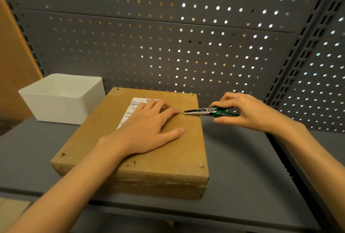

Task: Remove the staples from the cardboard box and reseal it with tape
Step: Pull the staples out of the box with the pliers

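A flat brown cardboard box lies on the grey shelf, with a white shipping label on its top. My left hand presses flat on the lid, fingers straight and spread. My right hand grips the green handles of long-nose pliers. The plier tips sit at a small staple near the box's right edge, just beyond my left fingertips. Small staple marks show at the lid's corners and along its front edge.
A white open plastic bin stands at the back left, touching the box's far left corner. A grey pegboard wall rises behind. The grey shelf surface extends right of the box to a slotted upright post.
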### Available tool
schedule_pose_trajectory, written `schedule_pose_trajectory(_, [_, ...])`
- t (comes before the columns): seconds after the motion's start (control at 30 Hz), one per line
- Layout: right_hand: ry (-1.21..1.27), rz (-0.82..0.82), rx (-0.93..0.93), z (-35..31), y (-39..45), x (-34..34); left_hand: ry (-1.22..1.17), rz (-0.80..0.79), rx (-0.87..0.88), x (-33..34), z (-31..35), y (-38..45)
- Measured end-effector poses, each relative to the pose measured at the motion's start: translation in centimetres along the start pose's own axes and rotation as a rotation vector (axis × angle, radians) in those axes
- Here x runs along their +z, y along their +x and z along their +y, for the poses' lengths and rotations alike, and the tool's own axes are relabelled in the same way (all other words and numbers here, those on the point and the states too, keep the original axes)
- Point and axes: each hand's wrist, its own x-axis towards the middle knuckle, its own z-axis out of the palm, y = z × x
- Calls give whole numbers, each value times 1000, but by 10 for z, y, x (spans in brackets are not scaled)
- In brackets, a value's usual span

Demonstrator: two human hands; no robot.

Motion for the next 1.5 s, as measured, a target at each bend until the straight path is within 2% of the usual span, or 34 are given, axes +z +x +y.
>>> schedule_pose_trajectory(0.7, [-299, -104, -64, 0, 15, -22, -22, 1, -7, -1, 1, -1])
schedule_pose_trajectory(0.97, [-78, -45, -81, 4, 10, -12, -43, -1, -18, 0, 1, 0])
schedule_pose_trajectory(1.5, [78, 47, -56, 10, 3, 6, 2, 5, -38, 1, -1, 1])
